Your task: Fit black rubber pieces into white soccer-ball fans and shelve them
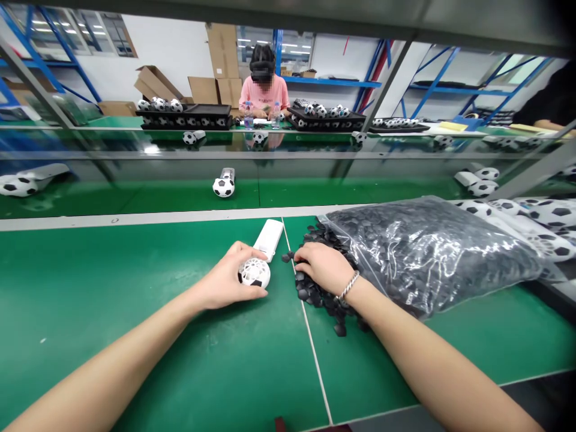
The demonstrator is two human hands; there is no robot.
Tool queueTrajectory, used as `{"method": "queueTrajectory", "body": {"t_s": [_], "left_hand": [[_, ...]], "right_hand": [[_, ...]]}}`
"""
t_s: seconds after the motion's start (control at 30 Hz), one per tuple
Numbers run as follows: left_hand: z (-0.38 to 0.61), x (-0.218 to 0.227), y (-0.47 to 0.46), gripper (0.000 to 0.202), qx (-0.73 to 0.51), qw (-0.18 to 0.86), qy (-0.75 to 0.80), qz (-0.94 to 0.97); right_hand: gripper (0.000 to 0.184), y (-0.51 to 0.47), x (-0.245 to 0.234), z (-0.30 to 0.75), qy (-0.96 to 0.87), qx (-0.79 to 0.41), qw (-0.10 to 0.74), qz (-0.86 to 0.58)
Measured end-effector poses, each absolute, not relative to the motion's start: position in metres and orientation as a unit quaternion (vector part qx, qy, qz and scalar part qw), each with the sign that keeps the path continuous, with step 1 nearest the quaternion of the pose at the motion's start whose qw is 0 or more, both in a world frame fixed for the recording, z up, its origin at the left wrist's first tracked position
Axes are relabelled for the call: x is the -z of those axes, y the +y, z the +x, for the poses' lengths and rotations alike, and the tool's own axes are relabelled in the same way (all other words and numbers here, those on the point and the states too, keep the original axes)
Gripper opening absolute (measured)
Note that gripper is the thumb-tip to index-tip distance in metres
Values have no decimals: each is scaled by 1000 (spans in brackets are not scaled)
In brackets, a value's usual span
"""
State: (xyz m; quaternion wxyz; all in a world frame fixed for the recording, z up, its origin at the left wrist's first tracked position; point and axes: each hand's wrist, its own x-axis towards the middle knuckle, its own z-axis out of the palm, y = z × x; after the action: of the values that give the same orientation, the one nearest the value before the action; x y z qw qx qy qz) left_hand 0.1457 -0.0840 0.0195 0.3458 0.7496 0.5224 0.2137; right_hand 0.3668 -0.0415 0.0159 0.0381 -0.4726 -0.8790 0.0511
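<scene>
My left hand (229, 279) is closed around a white, round soccer-ball shell (255, 273) with an openwork pattern and a few black patches. A flat white handle piece (269, 238) extends from the ball toward the far side of the bench. My right hand (326, 266) reaches into a pile of small black patches (310, 294), its fingertips bent down among them. Whether a patch is pinched there is too small to make out. The pile spills from the mouth of a clear plastic bag (432, 252) full of the same black pieces.
Finished-looking soccer-ball pieces (224, 186) lie on the green conveyor (171, 189) beyond the bench edge. More of them (555, 213) are heaped at the right. Across the line a person in a pink shirt (264, 93) sits between black trays (186, 117). A sloping metal post (389, 84) stands at right.
</scene>
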Motion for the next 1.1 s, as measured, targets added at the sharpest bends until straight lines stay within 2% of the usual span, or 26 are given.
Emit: {"method": "queueTrajectory", "body": {"t_s": [0.13, 0.27, 0.33, 0.43, 0.57, 0.67, 0.87, 1.1], "left_hand": [[144, -22, -85, 49, -211, 337, 508, 764], [142, -24, -84, 51, -198, 335, 484, 784], [141, -24, -84, 52, -194, 337, 483, 784], [139, -24, -83, 50, -188, 340, 491, 780], [134, -26, -81, 51, -186, 361, 467, 785], [131, -26, -79, 54, -180, 385, 437, 793], [137, -23, -80, 47, -199, 356, 453, 793], [150, -20, -85, 34, -248, 313, 478, 782]], "right_hand": [[14, -48, -15, 360, -903, 34, 5, -429], [15, -46, -11, 361, -901, 53, 12, -430], [17, -44, -11, 363, -898, 18, 63, -436], [14, -45, -15, 362, -877, -109, 184, -430], [6, -55, -19, 354, -858, -255, 290, -339], [7, -59, -15, 348, -867, -277, 305, -280], [13, -56, -5, 339, -901, -223, 324, -183], [5, -58, -3, 330, -874, -246, 339, -247]]}}
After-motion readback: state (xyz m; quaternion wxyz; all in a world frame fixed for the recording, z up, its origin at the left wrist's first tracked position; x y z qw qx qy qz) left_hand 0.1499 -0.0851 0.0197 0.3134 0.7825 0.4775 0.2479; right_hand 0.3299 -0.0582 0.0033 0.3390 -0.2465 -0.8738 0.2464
